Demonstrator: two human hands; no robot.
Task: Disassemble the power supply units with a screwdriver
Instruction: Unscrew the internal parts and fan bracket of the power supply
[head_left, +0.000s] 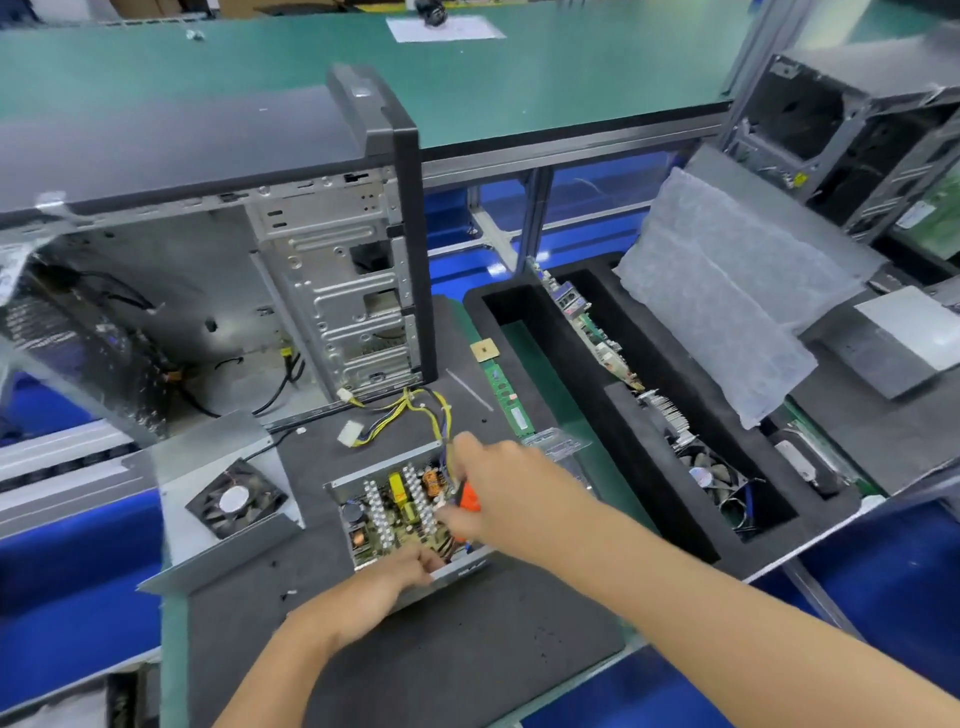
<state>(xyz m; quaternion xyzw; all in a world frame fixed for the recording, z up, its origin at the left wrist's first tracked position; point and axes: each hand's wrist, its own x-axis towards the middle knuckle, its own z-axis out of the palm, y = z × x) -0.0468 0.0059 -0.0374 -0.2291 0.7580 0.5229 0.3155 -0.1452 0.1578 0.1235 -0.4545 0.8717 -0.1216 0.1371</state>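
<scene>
Right hand (498, 488) grips the orange screwdriver (470, 496) over the opened PSU (405, 512) on the foam mat (467, 649), left hand (400, 571) clamps its near wall; keep driver vertical, seated before turning.

We read nothing for sure, faint print on power supply unit (415, 514) front wall too blurred, sticker on computer case (291, 270) left side illegible, paper sheet (447, 27) at bench far edge unreadable
</scene>
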